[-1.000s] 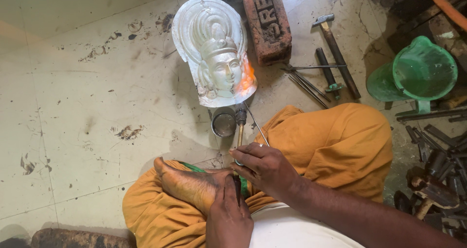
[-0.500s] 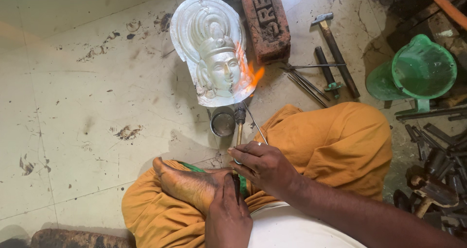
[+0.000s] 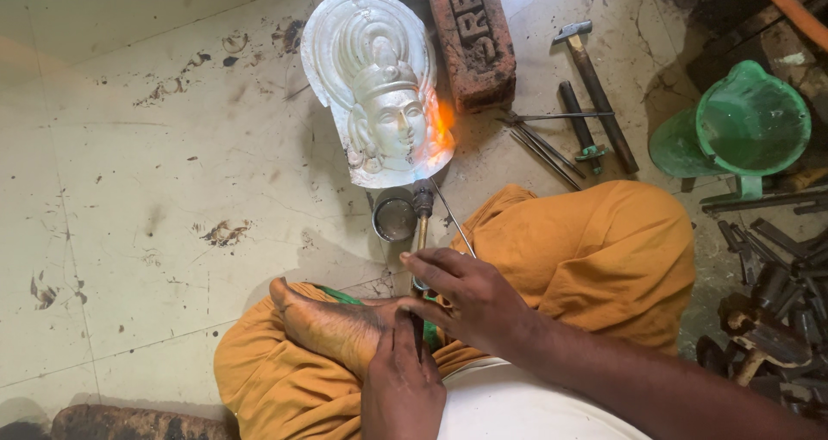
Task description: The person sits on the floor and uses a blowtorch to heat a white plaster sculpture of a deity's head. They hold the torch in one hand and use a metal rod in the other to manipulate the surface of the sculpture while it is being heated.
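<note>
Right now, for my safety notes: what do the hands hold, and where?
The right hand grips the torch by its thin tube, behind the nozzle. Left hand's grip cannot be told.

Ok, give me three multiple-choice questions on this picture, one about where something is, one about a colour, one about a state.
1. Where is the brick?
A. right of the silver face plaque
B. on the orange cloth
C. inside the jug

2. What colour is the plastic jug?
A. red
B. green
C. blue

3. What is the state at the plaque's right edge?
A. wet
B. wrapped
C. a flame burns there

Answers: 1 A, the brick lies beside the plaque's right edge. 2 B, the jug is green. 3 C, orange fire shows beyond the torch under the right hand.
</note>
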